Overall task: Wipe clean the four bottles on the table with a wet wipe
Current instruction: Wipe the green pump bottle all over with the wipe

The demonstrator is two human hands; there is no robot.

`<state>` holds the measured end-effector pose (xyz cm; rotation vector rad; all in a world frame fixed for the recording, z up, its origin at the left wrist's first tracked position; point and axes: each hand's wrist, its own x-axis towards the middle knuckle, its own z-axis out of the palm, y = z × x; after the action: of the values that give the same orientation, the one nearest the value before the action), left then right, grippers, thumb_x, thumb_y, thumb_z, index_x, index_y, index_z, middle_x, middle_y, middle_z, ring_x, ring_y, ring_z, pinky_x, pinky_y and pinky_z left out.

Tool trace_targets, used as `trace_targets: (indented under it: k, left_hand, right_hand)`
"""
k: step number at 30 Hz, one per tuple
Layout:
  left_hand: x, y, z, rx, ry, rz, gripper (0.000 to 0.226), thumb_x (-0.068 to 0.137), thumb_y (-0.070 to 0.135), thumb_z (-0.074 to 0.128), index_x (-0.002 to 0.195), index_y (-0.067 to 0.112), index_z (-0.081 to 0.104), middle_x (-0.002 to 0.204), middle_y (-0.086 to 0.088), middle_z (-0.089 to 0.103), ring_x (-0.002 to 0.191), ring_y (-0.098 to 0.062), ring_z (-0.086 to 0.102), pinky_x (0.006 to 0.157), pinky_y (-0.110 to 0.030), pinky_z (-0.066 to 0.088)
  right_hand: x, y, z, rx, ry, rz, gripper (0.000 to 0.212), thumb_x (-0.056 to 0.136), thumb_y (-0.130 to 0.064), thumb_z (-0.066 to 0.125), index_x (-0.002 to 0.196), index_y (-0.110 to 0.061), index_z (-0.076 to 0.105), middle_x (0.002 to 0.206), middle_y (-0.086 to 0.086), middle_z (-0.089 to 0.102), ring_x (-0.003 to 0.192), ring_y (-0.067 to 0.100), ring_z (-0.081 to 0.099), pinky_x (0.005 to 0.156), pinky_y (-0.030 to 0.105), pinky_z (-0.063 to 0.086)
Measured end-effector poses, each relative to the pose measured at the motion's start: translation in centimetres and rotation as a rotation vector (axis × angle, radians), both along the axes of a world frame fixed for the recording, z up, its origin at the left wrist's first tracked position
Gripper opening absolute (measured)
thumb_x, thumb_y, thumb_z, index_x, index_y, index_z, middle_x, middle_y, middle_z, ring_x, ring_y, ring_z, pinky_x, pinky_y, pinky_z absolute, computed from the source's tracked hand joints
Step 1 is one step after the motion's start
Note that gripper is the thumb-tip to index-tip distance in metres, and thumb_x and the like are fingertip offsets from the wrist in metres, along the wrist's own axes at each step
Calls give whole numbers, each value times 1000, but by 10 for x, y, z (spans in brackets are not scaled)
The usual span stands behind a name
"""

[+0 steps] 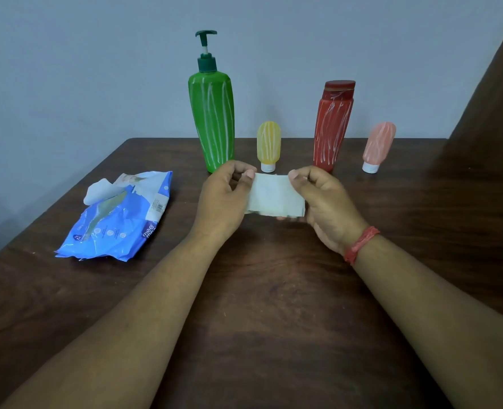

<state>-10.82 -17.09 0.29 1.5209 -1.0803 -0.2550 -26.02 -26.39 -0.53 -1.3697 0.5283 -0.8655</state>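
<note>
Dark brown wood grain covers the desk (274, 290), which runs back to a pale blue-grey wall. Above its middle, both hands hold a folded, off-white rectangular wet wipe (275, 195) stretched flat between them. The left hand (225, 199) pinches the wipe's upper left corner between thumb and curled fingers; the right hand (322, 202) pinches the upper right corner with its thumb on top and the other fingers curled beneath the wipe's lower edge. A red thread band (361, 244) circles the right wrist.

Four bottles stand in a row near the far edge of the desk, all streaked with whitish lines. At the left is a tall green plastic pump bottle (212, 119) with a dark green pump head; its base is partly hidden behind the left hand. Just to its right stands a small translucent yellow squeeze bottle (268, 143), resting upside down on its white cap. Further right is a tall red plastic bottle (333, 125) with a dark red flat cap, its foot just behind the right hand. At the far right, a small pink squeeze bottle (378, 144) stands on its white cap, tilted to the right.

On the left side of the desk, well apart from the bottles, lies a crumpled blue plastic wipes packet (117, 219) with its white sticker flap peeled open.

A brown surface fills the upper right corner; what it is cannot be told.
</note>
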Motion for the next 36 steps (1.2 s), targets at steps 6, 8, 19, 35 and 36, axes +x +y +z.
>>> trace_targets:
  k: [6, 8, 19, 35, 36]
  left_hand:
    - [-5, 2, 1, -10, 39, -113, 12, 102, 19, 59, 96, 27, 65, 89, 4, 65, 65, -3, 67, 43, -19, 50]
    - [-1, 3, 2, -17, -109, -111, 14, 99, 18, 63, 96, 31, 63, 88, 9, 63, 73, 2, 63, 50, -14, 49]
    - [41, -7, -6, 20, 107, 233, 33, 96, 26, 67, 125, 24, 52, 112, 13, 63, 87, 16, 57, 67, -7, 43]
    - [122, -77, -6, 184, 245, 183, 80, 80, 9, 85, 146, 7, 39, 147, -11, 52, 132, -24, 53, 102, -31, 47]
    - [124, -78, -7, 168, 243, 168, 76, 80, 8, 85, 142, 8, 43, 143, -10, 56, 128, -23, 57, 102, -33, 50]
  right_hand:
    - [0, 2, 0, -17, 71, 101, 21, 86, -9, 74, 107, -9, 70, 108, 12, 70, 92, 29, 73, 58, 34, 58]
    - [-3, -1, 2, -106, 139, 139, 22, 87, -10, 73, 108, -13, 71, 108, 8, 73, 98, 25, 71, 71, 35, 60]
    - [-6, -16, -2, 99, 11, 9, 14, 96, -13, 61, 108, -13, 69, 109, 6, 75, 99, 25, 72, 69, 38, 59]
    - [1, -26, -11, 217, -76, -79, 14, 94, -8, 62, 106, -13, 69, 107, 4, 75, 100, 24, 72, 78, 46, 60]
    - [1, -26, -11, 208, -67, -79, 14, 94, -9, 62, 106, -14, 69, 106, 3, 75, 101, 24, 72, 79, 48, 60]
